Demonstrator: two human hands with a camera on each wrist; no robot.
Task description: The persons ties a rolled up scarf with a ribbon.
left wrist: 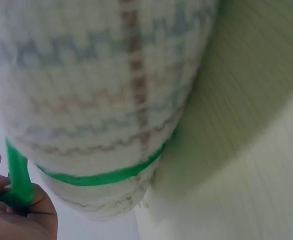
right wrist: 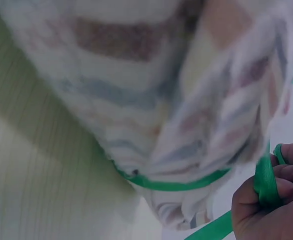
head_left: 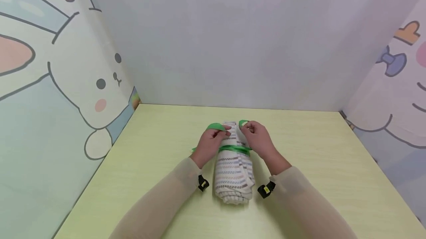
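Observation:
A rolled towel, white with rows of coloured pattern, lies lengthwise on the table. Around its middle runs a green ribbon, with loose ends raised on both sides. My left hand pinches one ribbon end between thumb and fingers, just over the towel's far left part. On the other side my right hand grips the other end, its fingers curled round it. In the left wrist view the ribbon loops over the left thumb. The right wrist view shows the ribbon stretched up beside the towel.
The pale yellow table extends to both sides of the towel. A plain grey-white wall stands behind it, with cartoon-printed panels along the sides. Small black cameras sit at the sleeve cuffs.

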